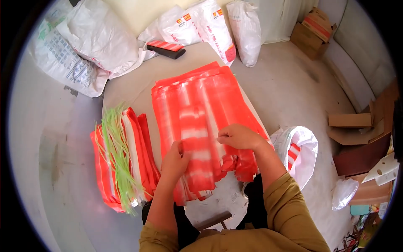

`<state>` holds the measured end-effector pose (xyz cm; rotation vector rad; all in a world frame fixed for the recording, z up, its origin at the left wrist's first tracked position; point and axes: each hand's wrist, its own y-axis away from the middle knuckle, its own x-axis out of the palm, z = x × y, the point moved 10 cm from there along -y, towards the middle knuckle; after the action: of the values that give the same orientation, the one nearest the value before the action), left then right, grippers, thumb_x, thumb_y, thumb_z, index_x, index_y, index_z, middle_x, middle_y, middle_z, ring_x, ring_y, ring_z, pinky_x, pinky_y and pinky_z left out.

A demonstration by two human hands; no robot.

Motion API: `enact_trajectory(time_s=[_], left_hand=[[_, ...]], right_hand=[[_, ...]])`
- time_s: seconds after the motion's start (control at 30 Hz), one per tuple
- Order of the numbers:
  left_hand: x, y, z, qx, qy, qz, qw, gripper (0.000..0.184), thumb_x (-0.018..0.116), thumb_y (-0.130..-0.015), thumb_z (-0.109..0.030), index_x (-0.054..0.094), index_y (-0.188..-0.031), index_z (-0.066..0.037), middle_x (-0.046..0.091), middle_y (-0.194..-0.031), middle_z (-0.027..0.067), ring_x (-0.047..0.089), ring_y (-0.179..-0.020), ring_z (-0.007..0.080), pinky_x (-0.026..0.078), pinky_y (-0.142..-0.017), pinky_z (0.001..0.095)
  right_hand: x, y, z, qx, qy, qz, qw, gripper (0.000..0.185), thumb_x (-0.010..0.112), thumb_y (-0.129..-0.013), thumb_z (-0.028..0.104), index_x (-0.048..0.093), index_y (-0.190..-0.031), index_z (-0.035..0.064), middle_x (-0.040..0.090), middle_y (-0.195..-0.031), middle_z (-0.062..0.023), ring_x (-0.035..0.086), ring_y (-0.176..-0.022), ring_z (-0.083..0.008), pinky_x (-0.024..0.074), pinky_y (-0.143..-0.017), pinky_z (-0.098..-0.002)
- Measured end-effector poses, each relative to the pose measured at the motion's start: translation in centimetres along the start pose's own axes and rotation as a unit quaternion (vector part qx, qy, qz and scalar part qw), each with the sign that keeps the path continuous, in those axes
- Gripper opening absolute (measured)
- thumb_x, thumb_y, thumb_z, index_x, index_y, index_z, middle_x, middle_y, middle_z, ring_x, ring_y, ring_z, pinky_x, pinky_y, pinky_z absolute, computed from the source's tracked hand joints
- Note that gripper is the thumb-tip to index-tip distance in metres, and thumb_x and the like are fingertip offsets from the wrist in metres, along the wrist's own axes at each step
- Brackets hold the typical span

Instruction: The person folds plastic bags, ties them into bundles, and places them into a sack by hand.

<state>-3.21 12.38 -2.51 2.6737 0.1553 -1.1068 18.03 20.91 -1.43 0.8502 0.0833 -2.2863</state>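
Note:
A stack of red and white striped plastic sheets lies on the table in front of me, its near end hanging over the edge. On top is a smaller striped piece. My left hand is at this piece's left edge, thumb and fingers closed on it. At the right, my right hand is closed above the sheets, its fingertips curled; what they hold, if anything, is too small to tell. Green strips lie over another red and white bundle at the left.
White sacks stand beyond the table. A black object with a striped piece on it lies at the far edge. An open white bag with striped material stands at the right, with cardboard boxes and a clear plastic bag on the floor.

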Motion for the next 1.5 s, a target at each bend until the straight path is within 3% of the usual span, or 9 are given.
enact_trajectory(time_s=[0.03, 0.23, 0.43, 0.53, 0.73, 0.83, 0.93, 1.23, 1.5], left_hand=[[0.0, -0.1, 0.3, 0.011, 0.010, -0.007, 1.000, 0.056, 0.065, -0.093, -0.033, 0.053, -0.141, -0.007, 0.072, -0.108, 0.0199, 0.070, -0.103, 0.0368, 0.053, -0.090, 0.0450], [-2.2, 0.4, 0.6, -0.016, -0.020, -0.016, 1.000, 0.039, 0.065, -0.094, -0.028, 0.065, -0.127, -0.005, 0.072, -0.088, 0.0158, 0.072, -0.083, 0.0331, 0.055, -0.080, 0.0402], [-2.2, -1.3, 4.4, -0.005, 0.280, -0.005, 0.960, 0.019, 0.066, -0.098, -0.014, 0.073, -0.108, 0.001, 0.073, -0.088, 0.0057, 0.065, -0.078, 0.0139, 0.052, -0.072, 0.0288], [-1.6, -0.9, 2.2, 0.023, 0.361, 0.041, 0.931, 0.016, 0.065, -0.098, -0.008, 0.072, -0.108, 0.002, 0.071, -0.092, 0.0011, 0.063, -0.082, 0.0092, 0.050, -0.074, 0.0250], [0.1, 0.1, -1.8, 0.159, 0.192, 0.096, 0.964, 0.027, 0.060, -0.105, -0.021, 0.071, -0.114, 0.002, 0.072, -0.104, 0.0047, 0.064, -0.095, 0.0125, 0.050, -0.087, 0.0274], [1.1, 0.6, -1.3, 0.130, 0.331, 0.115, 0.928, 0.031, 0.055, -0.107, -0.024, 0.070, -0.113, 0.002, 0.071, -0.107, 0.0049, 0.063, -0.096, 0.0136, 0.050, -0.088, 0.0293], [1.2, 0.2, -0.8, 0.107, 0.355, 0.090, 0.924, 0.017, 0.056, -0.103, -0.008, 0.069, -0.109, 0.001, 0.067, -0.097, 0.0028, 0.060, -0.093, 0.0096, 0.048, -0.084, 0.0252], [2.1, -0.1, -0.9, 0.149, 0.392, 0.087, 0.904, 0.051, 0.043, -0.093, 0.015, 0.048, -0.141, -0.003, 0.069, -0.108, 0.0100, 0.065, -0.099, 0.0133, 0.053, -0.090, 0.0279], [1.6, 0.9, -2.2, 0.143, 0.311, 0.070, 0.937, 0.067, 0.058, -0.095, 0.006, 0.039, -0.158, -0.008, 0.070, -0.102, 0.0046, 0.065, -0.093, 0.0129, 0.052, -0.085, 0.0283]], right_hand=[[0.1, 0.0, -0.2, 0.008, 0.017, -0.002, 1.000, 0.024, 0.067, -0.095, 0.020, 0.068, -0.097, -0.0033, 0.067, -0.086, -0.0121, 0.064, -0.083, -0.0198, 0.0506, -0.076, -0.0344], [-0.4, 0.2, -0.5, -0.036, -0.038, 0.007, 0.999, 0.016, 0.068, -0.092, 0.013, 0.072, -0.098, -0.0015, 0.070, -0.101, -0.0102, 0.066, -0.092, -0.0199, 0.0519, -0.081, -0.0341], [-0.9, 1.4, 1.9, -0.123, -0.142, 0.073, 0.979, 0.017, 0.069, -0.093, 0.013, 0.075, -0.101, -0.0012, 0.071, -0.112, -0.0083, 0.066, -0.104, -0.0183, 0.0513, -0.088, -0.0307], [0.2, 1.2, 3.2, -0.073, -0.192, 0.103, 0.973, 0.021, 0.069, -0.096, 0.015, 0.075, -0.109, -0.0005, 0.069, -0.122, -0.0082, 0.065, -0.109, -0.0173, 0.0496, -0.094, -0.0312], [3.6, 0.1, 3.6, 0.001, -0.337, 0.066, 0.939, 0.029, 0.066, -0.098, 0.020, 0.069, -0.120, 0.0026, 0.071, -0.110, -0.0097, 0.068, -0.099, -0.0184, 0.0553, -0.082, -0.0349], [2.8, 0.0, 6.3, -0.189, -0.155, -0.053, 0.968, 0.028, 0.070, -0.093, 0.018, 0.071, -0.118, 0.0054, 0.071, -0.106, -0.0104, 0.069, -0.096, -0.0210, 0.0553, -0.081, -0.0368], [4.3, -0.5, 7.3, -0.202, 0.060, -0.082, 0.974, 0.026, 0.072, -0.090, 0.017, 0.073, -0.114, 0.0077, 0.070, -0.101, -0.0108, 0.069, -0.092, -0.0267, 0.0552, -0.079, -0.0393], [5.1, 0.4, 8.9, -0.232, 0.180, -0.121, 0.948, 0.021, 0.073, -0.087, 0.018, 0.075, -0.108, 0.0129, 0.066, -0.090, -0.0054, 0.066, -0.087, -0.0277, 0.0539, -0.075, -0.0410], [5.9, 0.6, 9.1, -0.281, 0.218, -0.126, 0.926, 0.019, 0.070, -0.091, 0.022, 0.073, -0.108, 0.0134, 0.066, -0.089, -0.0042, 0.065, -0.090, -0.0252, 0.0538, -0.076, -0.0395]])
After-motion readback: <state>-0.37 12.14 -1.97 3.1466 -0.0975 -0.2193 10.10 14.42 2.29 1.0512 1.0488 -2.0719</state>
